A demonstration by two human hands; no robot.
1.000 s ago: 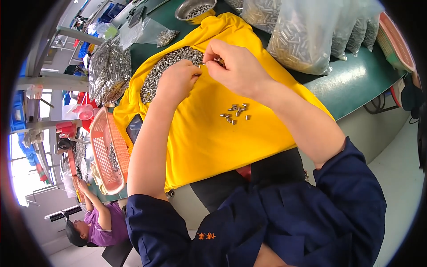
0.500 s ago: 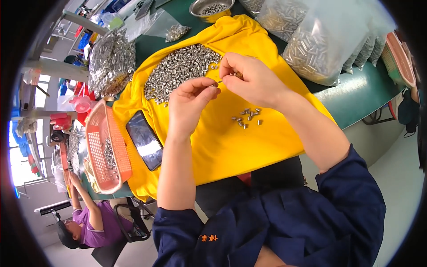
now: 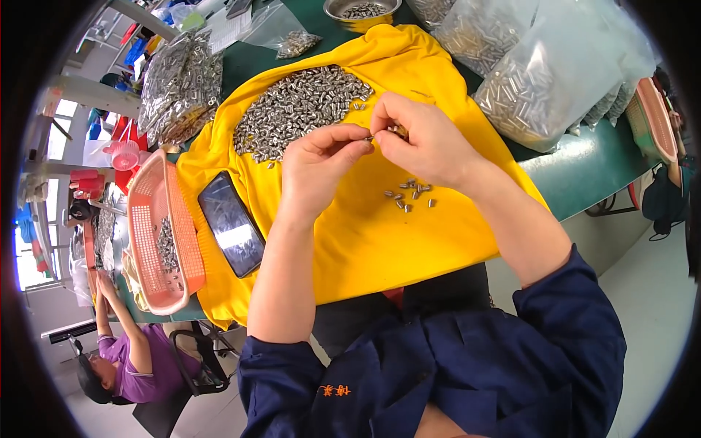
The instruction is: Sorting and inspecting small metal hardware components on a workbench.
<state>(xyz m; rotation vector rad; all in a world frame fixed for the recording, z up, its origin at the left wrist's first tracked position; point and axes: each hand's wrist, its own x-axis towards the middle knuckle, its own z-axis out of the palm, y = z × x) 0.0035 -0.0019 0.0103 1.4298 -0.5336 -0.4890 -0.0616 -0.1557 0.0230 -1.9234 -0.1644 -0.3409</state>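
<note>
My left hand (image 3: pixel 321 166) and my right hand (image 3: pixel 420 139) meet above a yellow cloth (image 3: pixel 365 241), fingertips pinched together on a small metal piece (image 3: pixel 370 138). My right hand also seems to cup a few more pieces. A big heap of small silver metal pieces (image 3: pixel 299 109) lies on the cloth just beyond my hands. A small loose group of the same pieces (image 3: pixel 409 194) lies on the cloth below my right hand.
A dark phone (image 3: pixel 231 223) lies on the cloth at left, beside a pink mesh basket (image 3: pixel 150 241) holding some pieces. Clear bags of metal pieces (image 3: pixel 540 80) stand at right, another bag (image 3: pixel 179 84) at back left, a metal bowl (image 3: pixel 361 11) behind. A person in purple (image 3: pixel 135 358) sits lower left.
The view has shifted so the heap, phone and basket sit lower and more central. Both hands stay together, pinching a small piece above the cloth.
</note>
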